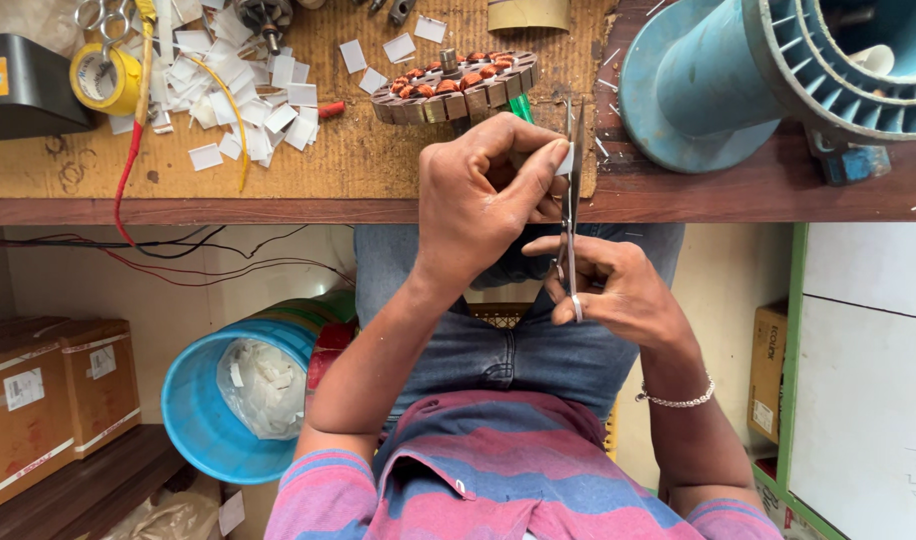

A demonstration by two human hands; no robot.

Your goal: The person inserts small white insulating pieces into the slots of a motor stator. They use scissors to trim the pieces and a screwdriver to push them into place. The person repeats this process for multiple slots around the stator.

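My left hand [478, 200] pinches a small white paper piece [564, 160] between thumb and fingers, just in front of the workbench edge. My right hand [623, 292], with a metal bracelet on its wrist, grips a pair of scissors [574, 190] by the handles. The blades point up, away from me, right beside the paper piece. Both hands are over my lap, close together and nearly touching. A round motor stator [456, 85] with copper windings lies on the bench beyond my left hand.
Several cut white paper pieces [238, 90] are scattered on the wooden workbench [278, 185], near a yellow tape roll [103, 78]. A large blue spool [718, 80] lies at the right. Below the bench stand a blue bucket [213, 400] and cardboard boxes [48, 395].
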